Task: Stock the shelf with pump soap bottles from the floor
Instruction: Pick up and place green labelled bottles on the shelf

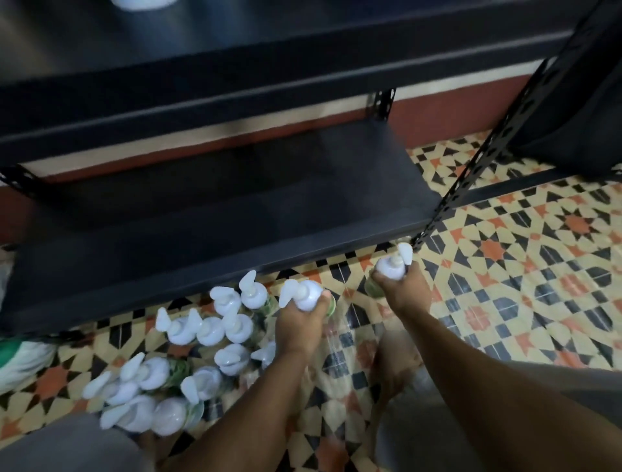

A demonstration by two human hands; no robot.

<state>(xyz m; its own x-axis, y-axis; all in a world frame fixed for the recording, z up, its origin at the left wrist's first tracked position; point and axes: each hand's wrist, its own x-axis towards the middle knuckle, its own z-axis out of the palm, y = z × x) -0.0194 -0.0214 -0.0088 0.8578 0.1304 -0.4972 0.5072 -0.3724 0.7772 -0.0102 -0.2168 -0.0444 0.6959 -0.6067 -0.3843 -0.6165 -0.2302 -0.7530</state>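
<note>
1. Nearest, two bare forearms reach forward from the bottom edge, with grey cloth at both lower corners. A blurred bare foot [393, 365] rests on the floor [525, 269] between the arms.
2. A cluster of pump soap bottles [232, 358] stands on the patterned tiles just left of the left forearm. They are packed close, many touching, and their white pump spouts point different ways. Green shows low on a few bodies; their contents cannot be made out from above.
3. The left grip [298, 325] is clamped round the shoulder of the left-hand bottle [308, 296], thumb over its white top. The bottle is at the far edge of the cluster, and whether its base touches the tiles is hidden.
4. The right grip [405, 291] is clamped on the right-hand bottle [390, 268], well apart from the cluster. It is just in front of the shelf's near right corner, its spout pointing away from the person.
5. Beyond both hands lies the lowest shelf board [235, 219], dark and flat, close above the floor. A perforated upright [488, 151] rises from its near right corner.
6. Higher boards [235, 70] cross the upper frame, smeared by motion blur. On the topmost one a white object [141, 2] is cut off by the frame edge.
7. At the left edge a green and white bundle [23, 364] is only partly in view. A dark shape [572, 118] behind the upright is too dim to identify.
</note>
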